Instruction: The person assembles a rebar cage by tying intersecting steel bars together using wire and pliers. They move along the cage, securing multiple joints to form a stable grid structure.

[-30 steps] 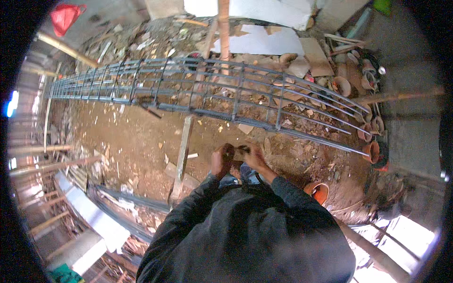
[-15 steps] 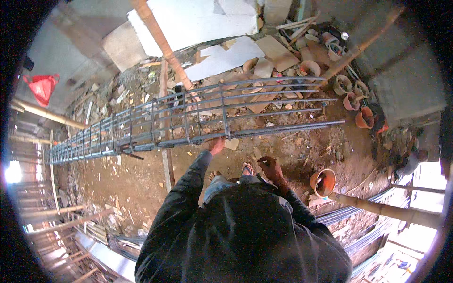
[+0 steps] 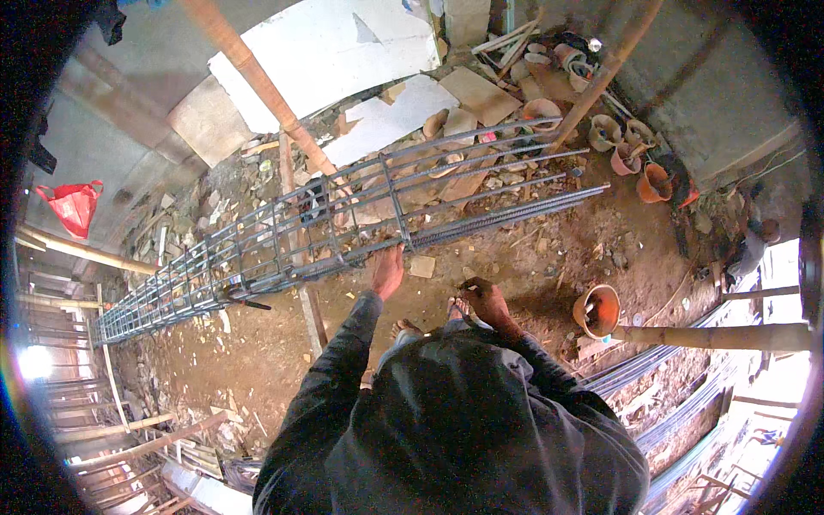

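A long rebar cage (image 3: 333,260) stretches across in front of me, from the far left to its bare bar ends at the right. Square stirrups ring its lengthwise bars. My left hand (image 3: 388,272) grips the near lower bars beside a stirrup, its fingertips partly hidden behind the steel. In front of my body, apart from the cage, my right hand (image 3: 486,300) is curled with its fingers bent together. What those fingers hold, if anything, is too small to tell. Left of my left hand, a dark handle-like piece (image 3: 249,304) juts from the cage's near side.
Bamboo poles (image 3: 257,75) slant up past the cage. An orange bucket (image 3: 596,311) stands to my right, and several more buckets (image 3: 654,182) line the far right wall. White sheets (image 3: 330,51) and rubble lie beyond the cage. A red plastic bag (image 3: 73,206) hangs at left.
The view has turned, so the cage slants more steeply, its right end higher. My left hand stays at the cage's near bars; my right hand remains curled in front of me.
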A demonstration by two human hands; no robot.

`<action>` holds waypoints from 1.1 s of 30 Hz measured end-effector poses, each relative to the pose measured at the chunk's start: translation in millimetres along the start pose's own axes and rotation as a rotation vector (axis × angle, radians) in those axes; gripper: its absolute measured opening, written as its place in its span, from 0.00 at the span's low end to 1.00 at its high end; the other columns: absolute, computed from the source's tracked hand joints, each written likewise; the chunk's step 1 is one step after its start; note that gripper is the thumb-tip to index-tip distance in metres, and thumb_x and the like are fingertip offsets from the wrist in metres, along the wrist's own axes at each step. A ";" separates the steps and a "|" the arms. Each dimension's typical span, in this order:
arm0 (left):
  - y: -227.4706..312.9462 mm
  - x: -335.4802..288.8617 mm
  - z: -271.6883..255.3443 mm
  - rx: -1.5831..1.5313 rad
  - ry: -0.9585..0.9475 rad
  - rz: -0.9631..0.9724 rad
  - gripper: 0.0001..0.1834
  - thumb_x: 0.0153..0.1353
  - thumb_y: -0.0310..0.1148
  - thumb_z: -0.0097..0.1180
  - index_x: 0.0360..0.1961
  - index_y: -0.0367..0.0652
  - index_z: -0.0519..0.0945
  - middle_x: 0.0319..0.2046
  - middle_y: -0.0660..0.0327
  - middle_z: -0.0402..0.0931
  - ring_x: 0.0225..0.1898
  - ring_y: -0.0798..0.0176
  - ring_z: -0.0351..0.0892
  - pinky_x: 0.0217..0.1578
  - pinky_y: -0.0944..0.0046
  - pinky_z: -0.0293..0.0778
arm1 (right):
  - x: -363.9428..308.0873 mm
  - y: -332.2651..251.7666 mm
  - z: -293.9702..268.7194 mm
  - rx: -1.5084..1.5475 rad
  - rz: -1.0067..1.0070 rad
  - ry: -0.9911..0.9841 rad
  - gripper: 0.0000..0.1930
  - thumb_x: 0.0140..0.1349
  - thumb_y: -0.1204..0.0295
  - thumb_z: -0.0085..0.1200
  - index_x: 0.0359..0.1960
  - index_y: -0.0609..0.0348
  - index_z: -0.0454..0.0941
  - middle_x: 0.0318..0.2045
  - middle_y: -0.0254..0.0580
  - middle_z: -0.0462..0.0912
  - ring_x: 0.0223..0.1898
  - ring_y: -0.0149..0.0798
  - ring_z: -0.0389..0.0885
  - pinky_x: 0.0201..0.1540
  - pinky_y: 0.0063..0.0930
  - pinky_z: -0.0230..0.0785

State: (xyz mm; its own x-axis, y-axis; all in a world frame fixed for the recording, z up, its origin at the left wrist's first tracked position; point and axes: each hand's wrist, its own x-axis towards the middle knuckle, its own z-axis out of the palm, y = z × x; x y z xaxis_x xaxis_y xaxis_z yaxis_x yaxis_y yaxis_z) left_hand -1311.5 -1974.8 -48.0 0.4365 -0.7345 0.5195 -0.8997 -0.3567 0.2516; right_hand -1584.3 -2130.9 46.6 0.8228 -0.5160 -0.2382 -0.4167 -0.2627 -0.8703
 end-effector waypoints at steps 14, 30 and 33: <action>32.8 60.5 -83.6 -0.356 -0.136 -0.177 0.20 0.75 0.45 0.49 0.46 0.37 0.81 0.44 0.39 0.81 0.47 0.31 0.78 0.47 0.39 0.72 | 29.3 -23.6 47.5 0.153 -0.015 0.349 0.12 0.68 0.67 0.59 0.47 0.62 0.84 0.35 0.41 0.88 0.32 0.30 0.81 0.36 0.29 0.73; 6.6 69.5 -49.0 -0.192 -0.522 -0.350 0.25 0.77 0.46 0.42 0.50 0.32 0.78 0.42 0.32 0.79 0.44 0.33 0.79 0.41 0.38 0.73 | 95.4 -57.1 150.3 0.554 0.123 0.517 0.10 0.65 0.68 0.60 0.42 0.62 0.85 0.28 0.36 0.85 0.27 0.29 0.78 0.31 0.30 0.71; 1.7 77.3 -49.0 -0.249 -0.485 -0.312 0.25 0.76 0.46 0.44 0.55 0.32 0.77 0.46 0.32 0.78 0.46 0.32 0.78 0.41 0.38 0.72 | 102.7 -68.2 151.4 0.648 0.224 0.554 0.10 0.65 0.69 0.61 0.38 0.64 0.85 0.26 0.35 0.84 0.27 0.28 0.78 0.31 0.30 0.69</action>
State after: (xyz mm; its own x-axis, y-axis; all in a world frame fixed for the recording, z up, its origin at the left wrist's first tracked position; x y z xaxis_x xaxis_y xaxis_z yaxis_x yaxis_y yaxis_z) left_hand -1279.3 -2003.9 32.6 0.5765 -0.8167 -0.0242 -0.6774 -0.4943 0.5448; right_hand -1412.8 -2042.5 16.2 0.3724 -0.8653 -0.3356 -0.1066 0.3193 -0.9416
